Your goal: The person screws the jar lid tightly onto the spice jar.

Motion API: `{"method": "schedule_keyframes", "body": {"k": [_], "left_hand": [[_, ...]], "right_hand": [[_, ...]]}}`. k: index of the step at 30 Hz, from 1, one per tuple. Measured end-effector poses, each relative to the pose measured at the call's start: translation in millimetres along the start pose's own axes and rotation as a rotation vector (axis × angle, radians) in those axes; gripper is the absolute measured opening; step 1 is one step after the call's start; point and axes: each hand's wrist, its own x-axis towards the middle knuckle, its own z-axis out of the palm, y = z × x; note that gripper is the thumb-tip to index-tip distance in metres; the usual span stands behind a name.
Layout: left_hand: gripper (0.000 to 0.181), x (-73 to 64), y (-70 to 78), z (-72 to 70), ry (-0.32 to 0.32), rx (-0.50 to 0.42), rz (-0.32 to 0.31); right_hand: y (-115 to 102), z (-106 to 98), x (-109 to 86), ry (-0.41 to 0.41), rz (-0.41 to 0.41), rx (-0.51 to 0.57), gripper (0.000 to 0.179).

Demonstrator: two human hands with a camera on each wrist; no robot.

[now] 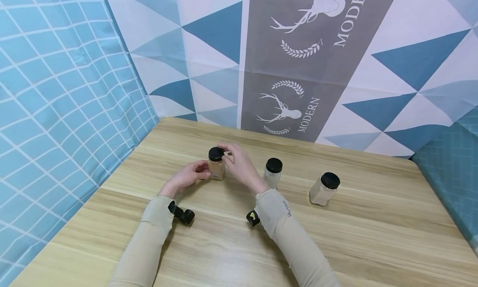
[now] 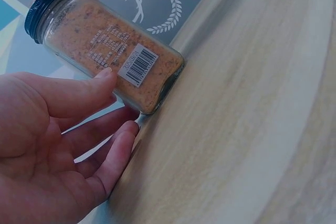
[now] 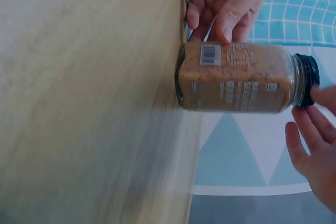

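Observation:
A square glass seasoning jar (image 1: 216, 169) with orange-brown powder and a black lid (image 3: 306, 81) stands upright on the wooden table. Its barcode label (image 2: 138, 65) shows in both wrist views. My right hand (image 1: 240, 164) pinches the lid between thumb and fingers from the right. On the jar's left side is my left hand (image 1: 188, 175), its thumb (image 2: 86, 90) touching the glass low down. The other left fingers are loosely bent near the jar's base, and their tips are partly hidden.
Right of my right hand stands a black-lidded jar with whitish contents (image 1: 272, 177), partly behind the forearm. Farther right is another black-lidded jar with pale beige powder (image 1: 322, 192). A patterned cloth wall (image 1: 213, 67) rises behind the table (image 1: 373, 237), a blue gridded one (image 1: 56, 112) at left.

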Motion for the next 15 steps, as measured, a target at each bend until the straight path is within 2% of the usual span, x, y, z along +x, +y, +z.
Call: {"method": "schedule_keyframes", "body": {"k": [7, 15], "left_hand": [[0.049, -1.5, 0.4, 0.3, -0.008, 0.005, 0.012], [0.048, -1.8, 1.2, -0.4, -0.01, 0.003, 0.025]], "right_hand": [[-1.6, -0.1, 1.2, -0.023, -0.064, -0.017, 0.037], [-1.2, 2.0, 1.8, -0.014, -0.069, -0.02, 0.032]]}}
